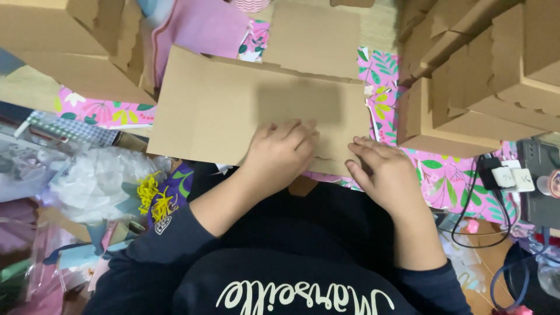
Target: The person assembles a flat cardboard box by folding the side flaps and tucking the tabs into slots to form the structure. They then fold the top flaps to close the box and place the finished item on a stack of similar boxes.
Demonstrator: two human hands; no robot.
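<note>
Cardboard box blank (233,111) lies flat across the pink floral sheet (443,175), at the near middle of the scene. The left hand (283,154) presses on its near edge, fingers spread and gripping nothing; the right hand (379,169) rests open at the near right corner. Folded cardboard boxes (484,76) crowd the far right. Uneven pressing could probably crease the blank crookedly or tear its scalloped edge.

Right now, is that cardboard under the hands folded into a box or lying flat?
Flat: the cardboard sheet lies spread out, both hands pressing its near edge.
</note>
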